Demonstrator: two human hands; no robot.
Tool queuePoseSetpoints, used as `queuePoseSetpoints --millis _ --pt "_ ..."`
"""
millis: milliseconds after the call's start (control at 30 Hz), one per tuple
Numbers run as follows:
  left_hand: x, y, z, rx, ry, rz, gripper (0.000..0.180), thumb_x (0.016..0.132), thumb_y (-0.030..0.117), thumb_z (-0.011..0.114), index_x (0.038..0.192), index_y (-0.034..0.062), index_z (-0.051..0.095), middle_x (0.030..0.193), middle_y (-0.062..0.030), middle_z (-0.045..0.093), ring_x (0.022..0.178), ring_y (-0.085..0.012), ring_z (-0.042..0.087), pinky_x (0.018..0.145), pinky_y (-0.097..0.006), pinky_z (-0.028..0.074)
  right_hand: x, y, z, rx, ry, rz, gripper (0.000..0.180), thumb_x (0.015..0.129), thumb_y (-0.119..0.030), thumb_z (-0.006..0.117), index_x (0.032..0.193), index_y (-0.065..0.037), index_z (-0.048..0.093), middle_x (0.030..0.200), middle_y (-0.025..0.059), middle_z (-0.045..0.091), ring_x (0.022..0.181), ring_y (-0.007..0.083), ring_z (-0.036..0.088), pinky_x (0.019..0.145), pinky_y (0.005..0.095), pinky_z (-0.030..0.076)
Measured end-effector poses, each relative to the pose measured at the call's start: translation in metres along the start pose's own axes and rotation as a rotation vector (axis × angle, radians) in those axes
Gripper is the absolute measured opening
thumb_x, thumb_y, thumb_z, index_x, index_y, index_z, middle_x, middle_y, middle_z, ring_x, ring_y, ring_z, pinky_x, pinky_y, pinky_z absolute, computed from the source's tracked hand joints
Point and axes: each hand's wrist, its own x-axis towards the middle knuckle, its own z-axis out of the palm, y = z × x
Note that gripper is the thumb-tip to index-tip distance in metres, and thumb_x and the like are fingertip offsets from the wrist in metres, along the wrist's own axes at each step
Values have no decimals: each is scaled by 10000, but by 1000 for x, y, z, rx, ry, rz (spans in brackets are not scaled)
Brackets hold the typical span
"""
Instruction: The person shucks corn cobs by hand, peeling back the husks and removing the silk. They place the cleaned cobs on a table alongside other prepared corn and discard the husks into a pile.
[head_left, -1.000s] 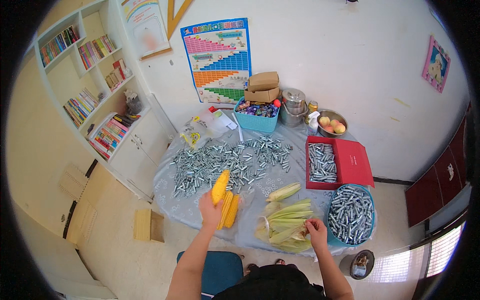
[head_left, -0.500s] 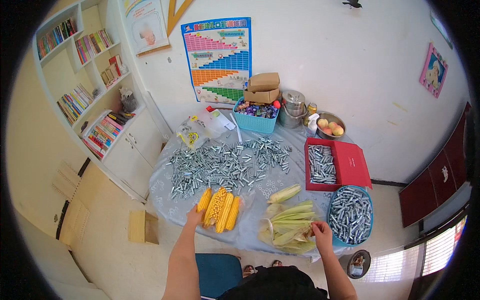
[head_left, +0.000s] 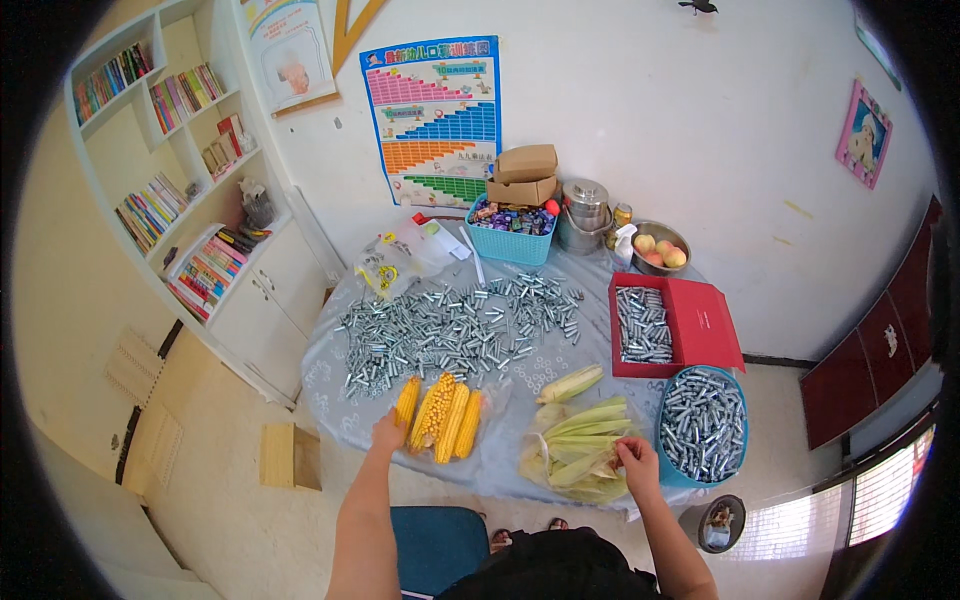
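Note:
My left hand (head_left: 387, 432) is closed around the lower end of a yellow corn cob (head_left: 406, 400), the leftmost of a row. Beside it, several husked cobs (head_left: 450, 420) lie close together on a clear plastic bag. Over on the right, my right hand (head_left: 638, 466) pinches at the edge of a pile of pale green corn husks (head_left: 580, 445), which rests on another clear bag. The fingertips partly hide what they grip; it looks like a husk. An ear of corn (head_left: 570, 384) with pale husk still around it lies just behind the pile.
Small metal cylinders (head_left: 430, 335) spread across the grey-covered table (head_left: 330, 405). More fill a red box (head_left: 644, 325) and a blue basket (head_left: 702, 424) at right. Behind stand a light-blue basket (head_left: 512, 245), a metal pot (head_left: 585, 215) and a bowl of peaches (head_left: 660, 248). A stool (head_left: 435, 545) is below.
My right hand has shifted slightly left, over the edge of the husks. My left hand stays at the leftmost cob. The view has shifted slightly.

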Motion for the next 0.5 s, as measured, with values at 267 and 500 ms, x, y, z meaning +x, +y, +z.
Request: queuePoseSetpoints --millis 267,500 --pt "-9 25 -20 -84 65 -25 436 755 327 589 1121 100 528 1015 -197 590 966 -349 557 825 -438 443 -1 -3 -3 -20 17 -17 94 852 -45 529 913 21 556 742 39 577 614 92 524 555 218 434" --pt "-5 8 -3 -9 71 -158 432 703 327 654 986 14 561 963 -215 593 940 -362 560 802 -441 448 -6 -9 0 0 20 -11 98 845 -56 546 915 11 553 710 26 556 605 88 526 555 221 434"
